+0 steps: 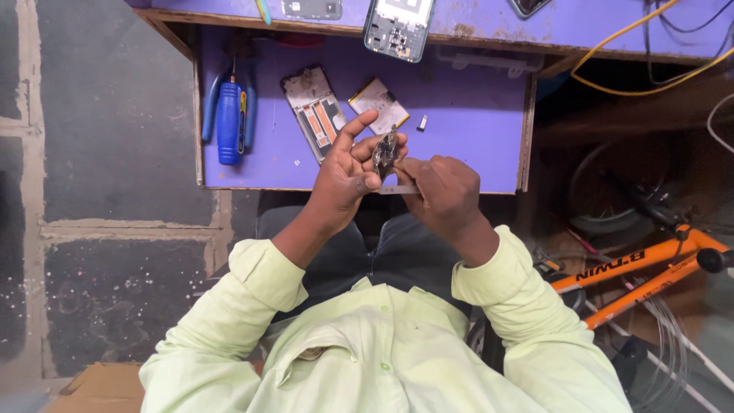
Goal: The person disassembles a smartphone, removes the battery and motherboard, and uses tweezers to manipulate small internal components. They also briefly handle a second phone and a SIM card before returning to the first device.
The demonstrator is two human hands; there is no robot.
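Pale green sleeves framing the lap, wrists rising toward a small dark phone part (384, 153). Looking light, thin and brittle, so best gripping by its edges. Left hand (345, 172) pinching it, forefinger sticking up; right hand (441, 191) curling closed around a slim tool (397, 189), above the purple drawer (474, 115).

The person wears a pale green shirt (382, 352) with long sleeves and small buttons down the front. The cuffs are rolled back near the wrists. Dark grey trousers (397, 252) show just past the shirt.
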